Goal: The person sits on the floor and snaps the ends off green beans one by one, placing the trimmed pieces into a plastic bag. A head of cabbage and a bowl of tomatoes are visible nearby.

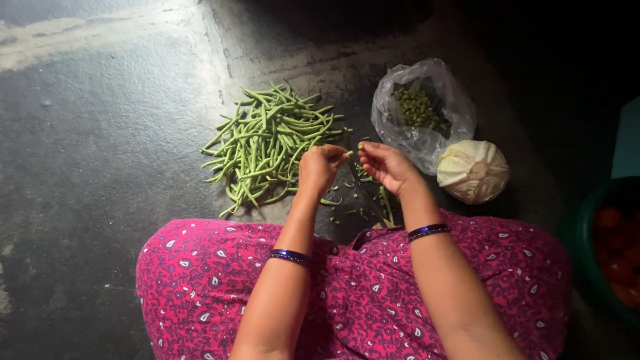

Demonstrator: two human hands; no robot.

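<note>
While the person sat on the dark stone floor (100, 153) with a pink patterned garment (360, 293) spread over the knees, both hands met just above the lap. The left hand (320, 168) was curled closed, pinching a single green bean (347, 154) whose short visible end poked out toward the right hand (385, 165). The right hand's fingertips were pinched together just across from that end, near it; whether they already touched the bean could not be told at this size. The bean's long axis ran roughly left to right between the two hands, and the left hand carried most of it, so it was the nearer one.

The pile of whole green beans (267, 143) lay on the floor ahead and to the left of the hands, closest to the left hand, its pods fanning mostly away from the person. A clear plastic bag (427, 127) holding cut bean pieces (417, 107) sat ahead and to the right, nearer the right hand. A pale cabbage (473, 171) rested just beside the bag, on its near side. Small green trimmings (360, 200) were scattered on the floor beneath the hands. At the far right edge a dark green bowl (583, 227) held red tomatoes (617, 260), well apart from the hands
</note>
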